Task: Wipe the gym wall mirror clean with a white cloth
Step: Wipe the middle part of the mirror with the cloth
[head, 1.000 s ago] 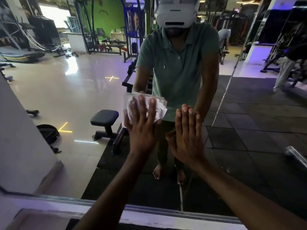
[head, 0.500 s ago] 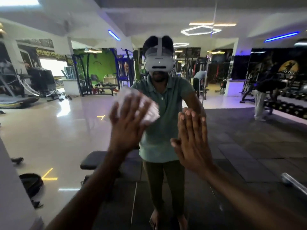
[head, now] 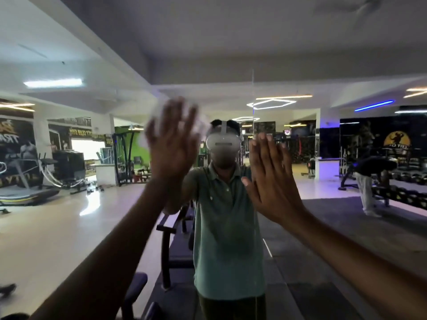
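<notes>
Two hands up on the mirror [head: 323, 65], glass filling the whole view. White cloth [head: 159, 112] high on the glass, left of centre, blurred, pinned flat under the left hand [head: 172, 146]; pale edges poking out above and beside the spread fingers [head: 189, 121]. Left fingers wide, straight, fanned over the cloth, pressing rather than curling round it. Right hand [head: 270, 179] just beside, a little lower, apart from the cloth, palm flat to the glass, fingers straight and close together, thumb out to the left, holding nothing. Both forearms rising from the bottom corners. Reflected between the hands: green polo shirt [head: 226, 227] and white headset [head: 223, 144] of the person wiping. Dark padded bench [head: 171, 239] reflected low down, left of the shirt. Pale glossy floor [head: 57, 227] on the left, dark matting on the right. Treadmill [head: 20, 190] far left, green wall [head: 129, 144] behind it. Second person [head: 369, 179] bent over on the far right by a rack. Hexagon ceiling light [head: 272, 103] and blue strip light [head: 374, 106] overhead.
</notes>
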